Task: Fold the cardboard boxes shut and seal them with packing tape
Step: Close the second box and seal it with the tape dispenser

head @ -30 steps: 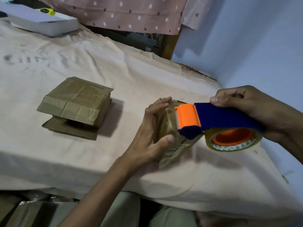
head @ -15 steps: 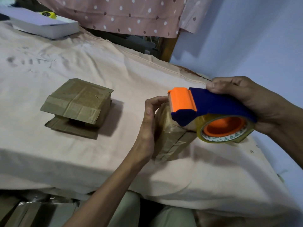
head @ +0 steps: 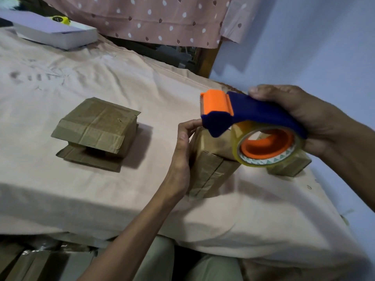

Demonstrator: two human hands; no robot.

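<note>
A small brown cardboard box (head: 213, 171) stands on the cloth-covered table (head: 101, 78), taped along its near face. My left hand (head: 182, 157) grips its left side, fingertips at the top edge. My right hand (head: 300, 116) holds a blue and orange tape dispenser (head: 239, 114) with a clear tape roll (head: 269, 147), raised just above the box's top. The dispenser hides much of the box. A second cardboard box (head: 97, 126) lies to the left with its flaps loose.
A white flat box (head: 54, 31) with a yellow item on it sits at the far left corner. A dotted pink cloth (head: 152, 17) hangs behind. A blue wall (head: 304, 37) runs along the right. More cardboard (head: 26, 260) lies below the table's front edge.
The dispenser has lifted from the box's side up above its top. My left hand has shifted from clasping the box's near face to holding its left side.
</note>
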